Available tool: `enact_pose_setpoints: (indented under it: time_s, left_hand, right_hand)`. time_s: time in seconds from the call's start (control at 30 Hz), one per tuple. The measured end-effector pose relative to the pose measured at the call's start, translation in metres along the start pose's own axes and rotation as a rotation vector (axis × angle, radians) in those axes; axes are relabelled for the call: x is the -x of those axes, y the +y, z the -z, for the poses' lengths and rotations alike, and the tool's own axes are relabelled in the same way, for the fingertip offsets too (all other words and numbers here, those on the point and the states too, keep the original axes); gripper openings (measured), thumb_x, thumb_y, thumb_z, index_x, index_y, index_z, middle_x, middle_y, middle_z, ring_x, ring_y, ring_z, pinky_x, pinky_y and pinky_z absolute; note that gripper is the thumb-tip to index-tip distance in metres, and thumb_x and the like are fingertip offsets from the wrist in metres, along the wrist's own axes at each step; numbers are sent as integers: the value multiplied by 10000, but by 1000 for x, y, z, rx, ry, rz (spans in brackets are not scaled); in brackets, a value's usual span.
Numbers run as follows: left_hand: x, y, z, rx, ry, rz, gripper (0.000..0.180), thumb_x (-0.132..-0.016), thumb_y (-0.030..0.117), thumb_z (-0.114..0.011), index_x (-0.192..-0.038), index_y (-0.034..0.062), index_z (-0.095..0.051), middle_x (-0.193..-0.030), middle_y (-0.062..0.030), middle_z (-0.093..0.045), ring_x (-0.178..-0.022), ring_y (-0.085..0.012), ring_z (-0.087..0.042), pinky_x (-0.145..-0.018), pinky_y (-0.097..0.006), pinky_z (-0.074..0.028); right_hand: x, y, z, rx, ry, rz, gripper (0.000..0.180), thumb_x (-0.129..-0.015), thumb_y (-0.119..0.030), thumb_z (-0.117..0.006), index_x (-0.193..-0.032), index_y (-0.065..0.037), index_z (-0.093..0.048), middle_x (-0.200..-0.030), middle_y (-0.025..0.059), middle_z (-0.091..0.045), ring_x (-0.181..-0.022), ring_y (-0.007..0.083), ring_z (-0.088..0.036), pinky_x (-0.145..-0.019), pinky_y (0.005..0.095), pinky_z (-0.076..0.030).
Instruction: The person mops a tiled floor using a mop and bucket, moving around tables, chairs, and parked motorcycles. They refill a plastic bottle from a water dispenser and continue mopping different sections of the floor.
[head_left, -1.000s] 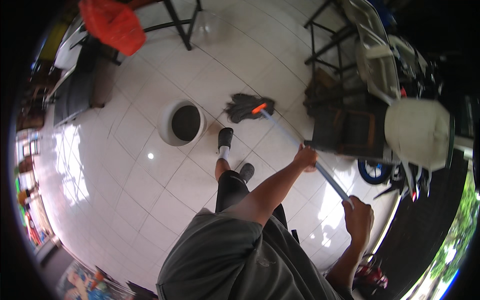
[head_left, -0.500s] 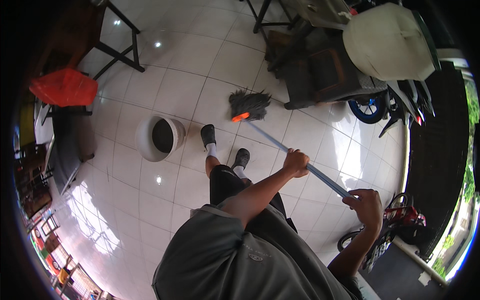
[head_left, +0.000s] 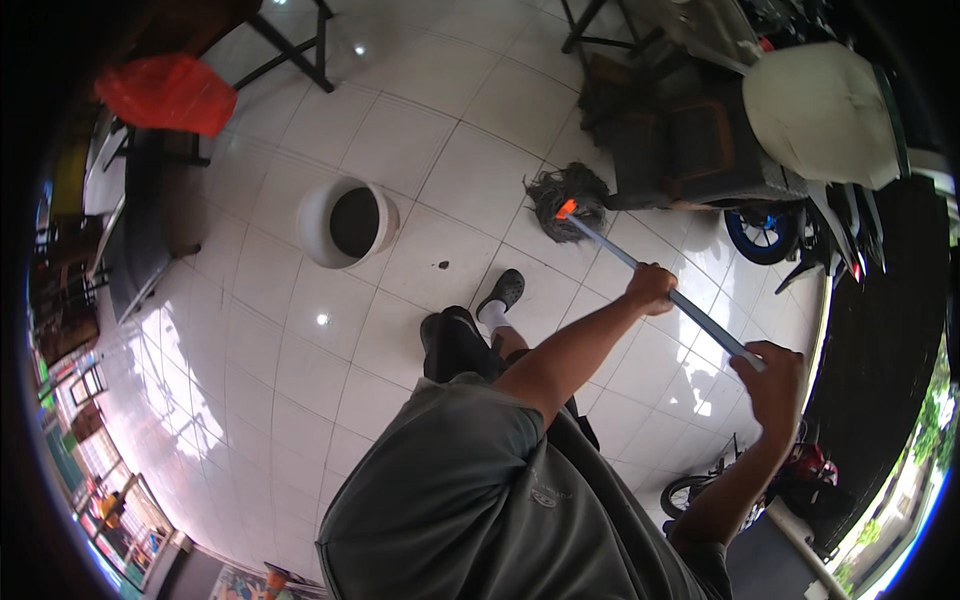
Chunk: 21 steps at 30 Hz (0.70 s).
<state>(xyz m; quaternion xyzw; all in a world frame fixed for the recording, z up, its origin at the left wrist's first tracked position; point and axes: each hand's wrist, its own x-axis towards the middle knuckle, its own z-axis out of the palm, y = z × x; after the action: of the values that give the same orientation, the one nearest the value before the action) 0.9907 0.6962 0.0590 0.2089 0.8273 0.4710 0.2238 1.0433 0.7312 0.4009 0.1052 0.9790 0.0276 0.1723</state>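
Grey string mop point(head_left: 590, 198): strands spread on the white floor tiles point(head_left: 470, 170), handle point(head_left: 712, 326) slanting up toward my right. My left hand point(head_left: 652, 288) has its fingers wrapped around the handle partway along; my right hand point(head_left: 774, 388) grips the upper end, fingers curled. White bucket point(head_left: 316, 225), dark inside, stands left of the mop; blue-rimmed wheel point(head_left: 762, 238) to the right.

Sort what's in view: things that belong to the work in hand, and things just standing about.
In use:
- mop, held by left hand and right hand
- bucket, probably, standing nearby

Just about:
- red motorbike
- blue wheel
- red thing, kind unclear
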Motion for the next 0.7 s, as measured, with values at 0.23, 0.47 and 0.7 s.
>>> enact_pose_setpoints:
  time_s: [0.23,0.47,0.7]
  left_hand:
    - [169,-64,43,-77,161,280,212,-731,223,-605,-894,136,-709,-966,-77,-687,-1027,-249,-601,-922,-418,-398]
    - [507,-261,75,-216,722,973,555,-682,184,-714,-1209,88,-567,-1237,-207,-499,-1169,-369,-507,-981,-508,-437]
    - [969,-232,92,113,1413,1537,644,-753,314,-740,-1289,33,-518,-1289,-209,-558,-1244,-365,-486,-1039,-429,-423]
  right_hand:
    - [-1,-18,-60,-230,-279,221,255,-721,-122,-805,-930,3,-730,-619,63,-658,-548,83,-574,-501,263,-397]
    - [120,-256,-289,77,-395,730,365,-868,-427,-625,-941,-72,-670,-885,186,-689,-867,399,-649,-768,485,-506]
    - [194,-455,-440,223,-373,953,585,-910,-531,-469,-1075,-4,-660,-1058,262,-662,-1030,424,-629,-880,494,-491]
